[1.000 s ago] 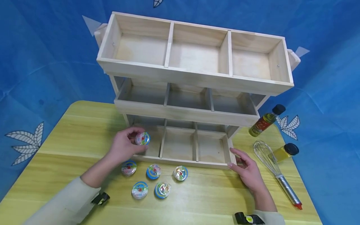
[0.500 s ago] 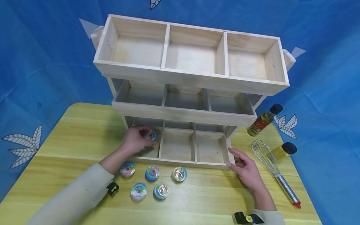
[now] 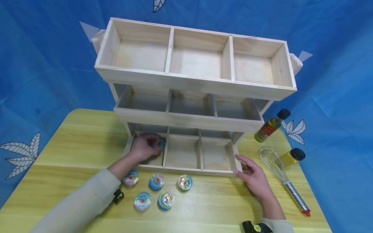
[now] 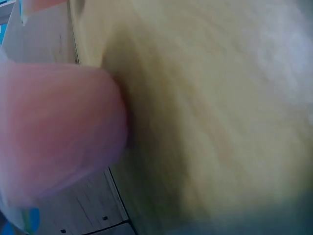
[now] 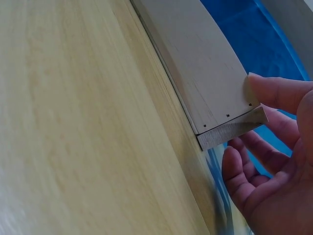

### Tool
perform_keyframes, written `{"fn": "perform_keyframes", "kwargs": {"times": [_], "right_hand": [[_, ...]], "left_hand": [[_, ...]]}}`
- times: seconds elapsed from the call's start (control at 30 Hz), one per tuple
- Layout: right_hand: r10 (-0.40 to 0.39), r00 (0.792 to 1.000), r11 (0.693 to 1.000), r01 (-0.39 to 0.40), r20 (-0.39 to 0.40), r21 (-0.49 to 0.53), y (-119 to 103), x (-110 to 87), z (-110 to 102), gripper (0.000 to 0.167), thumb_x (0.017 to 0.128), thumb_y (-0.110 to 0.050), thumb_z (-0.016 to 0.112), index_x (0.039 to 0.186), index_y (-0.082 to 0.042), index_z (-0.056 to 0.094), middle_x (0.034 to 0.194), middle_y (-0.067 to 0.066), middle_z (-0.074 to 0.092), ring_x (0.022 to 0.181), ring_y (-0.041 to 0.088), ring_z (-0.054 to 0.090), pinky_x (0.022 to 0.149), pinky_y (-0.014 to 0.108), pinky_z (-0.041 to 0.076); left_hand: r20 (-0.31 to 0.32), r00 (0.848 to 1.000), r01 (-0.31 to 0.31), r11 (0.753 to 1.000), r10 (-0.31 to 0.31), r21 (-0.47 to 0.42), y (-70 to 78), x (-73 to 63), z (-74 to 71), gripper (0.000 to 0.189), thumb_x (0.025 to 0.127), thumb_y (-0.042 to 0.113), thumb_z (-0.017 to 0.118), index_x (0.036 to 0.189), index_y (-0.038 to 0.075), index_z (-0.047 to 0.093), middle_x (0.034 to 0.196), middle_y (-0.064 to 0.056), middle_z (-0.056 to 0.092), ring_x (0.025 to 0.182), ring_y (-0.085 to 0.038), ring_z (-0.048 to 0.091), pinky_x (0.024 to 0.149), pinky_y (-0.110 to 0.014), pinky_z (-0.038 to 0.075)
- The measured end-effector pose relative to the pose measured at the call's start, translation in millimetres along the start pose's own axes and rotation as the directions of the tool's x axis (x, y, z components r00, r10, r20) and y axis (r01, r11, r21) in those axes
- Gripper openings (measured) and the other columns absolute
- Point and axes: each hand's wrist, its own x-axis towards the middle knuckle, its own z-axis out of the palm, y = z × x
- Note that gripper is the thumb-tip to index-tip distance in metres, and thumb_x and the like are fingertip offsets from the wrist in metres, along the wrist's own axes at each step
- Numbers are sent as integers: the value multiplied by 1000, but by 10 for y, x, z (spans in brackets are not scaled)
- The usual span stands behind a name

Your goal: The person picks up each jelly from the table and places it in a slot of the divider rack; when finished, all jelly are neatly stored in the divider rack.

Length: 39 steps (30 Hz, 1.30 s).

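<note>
My left hand (image 3: 142,149) reaches into the left compartment of the bottom tier of a pale wooden three-tier rack (image 3: 186,118). Its fingers hold a small round tub (image 3: 160,144) with a colourful printed lid. Whether the tub touches the compartment floor cannot be seen. In the left wrist view a large blurred finger (image 4: 63,132) covers much of the left side. At the bottom tier's front right corner, my right hand (image 3: 254,176) pinches the wood, thumb (image 5: 279,90) against the front board (image 5: 195,63). Several similar tubs (image 3: 156,181) lie on the table before the rack.
Right of the rack stand an oil bottle (image 3: 268,128) with a black cap and a yellow jar (image 3: 288,158) with a black lid. A whisk (image 3: 287,181) lies beside them on the wood-grain table (image 3: 215,207). A blue cloth (image 3: 40,58) hangs behind.
The left hand has carried its tub rightward and back, from above the front of the left bottom compartment to inside it. The right hand stays at the corner. The head view has shifted slightly.
</note>
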Motion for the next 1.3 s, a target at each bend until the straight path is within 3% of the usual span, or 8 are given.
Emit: {"fn": "perform_keyframes", "kwargs": {"times": [0.47, 0.73, 0.93, 1.1, 1.2, 1.3], "right_hand": [[11, 1000, 1000, -11, -13, -15, -1, 4, 4, 52, 90, -8, 74, 139, -3, 57, 140, 13, 51, 103, 22, 58, 81, 22, 53], [-17, 1000, 1000, 18, -19, 6, -7, -12, 5, 52, 89, -6, 75, 138, -3, 57, 140, 15, 51, 100, 22, 53, 81, 22, 51], [3, 1000, 1000, -3, -19, -18, 36, -17, 3, 52, 90, -9, 75, 139, -6, 58, 142, 11, 50, 103, 23, 54, 83, 23, 50], [-2, 1000, 1000, 2, -20, -11, 35, -16, 10, 52, 90, -8, 75, 139, -5, 58, 143, 12, 50, 105, 26, 54, 84, 24, 51], [-7, 1000, 1000, 7, -19, -7, 17, -19, 8, 52, 90, -8, 74, 139, -4, 57, 143, 13, 50, 105, 26, 55, 84, 24, 51], [-9, 1000, 1000, 9, -20, -7, 18, -22, -2, 52, 90, -8, 75, 138, -4, 57, 144, 14, 50, 105, 25, 55, 84, 23, 51]], "left_hand": [[23, 999, 45, 997, -44, -65, -13, 17, 0, 58, 68, -8, 83, 123, 0, 64, 101, -12, 65, 95, -29, 60, 85, -42, 53], [1, 1000, 18, 999, -18, -31, -5, -63, -82, 60, 69, 1, 86, 125, 3, 63, 113, -14, 66, 105, -32, 61, 93, -46, 51], [-53, 995, -77, 996, 80, 49, 69, -265, -214, 60, 70, 2, 84, 126, -1, 62, 121, -23, 61, 103, -38, 60, 89, -51, 51], [-82, 987, -134, 991, 135, 11, 128, -524, -316, 58, 75, -3, 78, 129, -8, 56, 121, -29, 58, 98, -40, 61, 80, -46, 57], [-102, 982, -159, 987, 159, 3, 172, -686, -382, 56, 77, -5, 75, 129, -9, 56, 119, -29, 58, 107, -43, 58, 85, -48, 56], [-133, 976, -170, 985, 174, 41, 195, -835, -438, 54, 77, -6, 76, 129, -6, 58, 115, -23, 60, 102, -41, 61, 85, -46, 56]]}}
